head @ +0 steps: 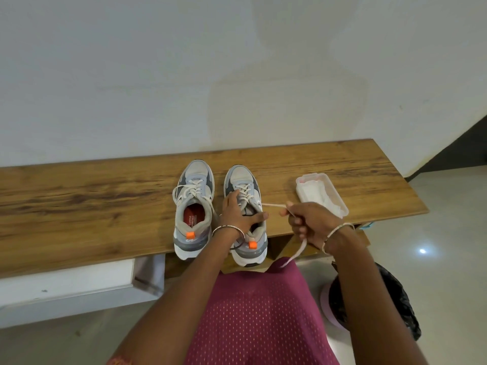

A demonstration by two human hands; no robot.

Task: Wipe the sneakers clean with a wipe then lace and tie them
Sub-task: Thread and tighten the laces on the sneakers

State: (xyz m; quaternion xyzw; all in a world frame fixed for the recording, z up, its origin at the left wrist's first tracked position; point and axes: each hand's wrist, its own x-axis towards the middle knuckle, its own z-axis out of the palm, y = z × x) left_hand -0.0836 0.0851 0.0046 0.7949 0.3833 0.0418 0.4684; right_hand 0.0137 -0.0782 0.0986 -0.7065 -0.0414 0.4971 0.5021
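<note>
Both hands are busy with lacing. Your right hand (313,222), at 3 o'clock from the right sneaker (243,179), has its grip closed on the lace (274,205), pinched taut; pull it evenly through. Your left hand (237,214) lies flat on the tongue, grip open, steadying this shoe on the tabletop (79,206).

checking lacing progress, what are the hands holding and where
Right hand grips the lace partway along, tail dangling; left hand rests on the right sneaker.
</note>
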